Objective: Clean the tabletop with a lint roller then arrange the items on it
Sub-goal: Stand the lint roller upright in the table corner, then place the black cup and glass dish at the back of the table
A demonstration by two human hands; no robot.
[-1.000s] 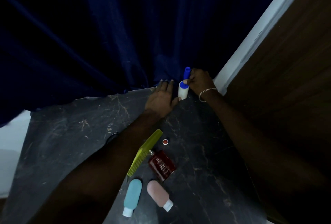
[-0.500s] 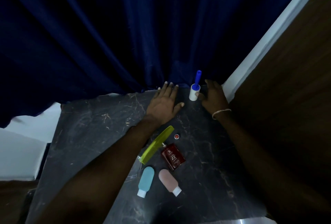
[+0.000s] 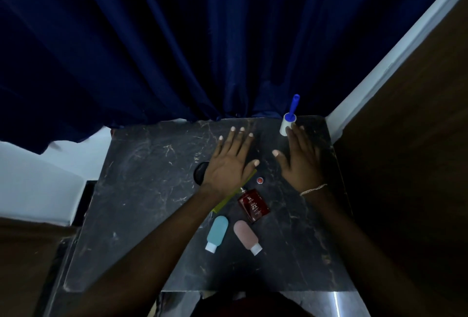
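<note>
Hands [image 3: 233, 162] [image 3: 298, 162] hovering spread and empty over counter [image 3: 141, 190], lint roller [image 3: 288, 124] parked upright; best gathering comb [image 3: 228, 199] and bottles [image 3: 253, 206] neatly.

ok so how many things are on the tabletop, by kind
lint roller: 1
squeeze bottles: 2, teal and pink
red perfume bottle: 1
small red cap: 1
yellow-green comb: 1
dark round object, half hidden by the left hand: 1
total: 7
</note>
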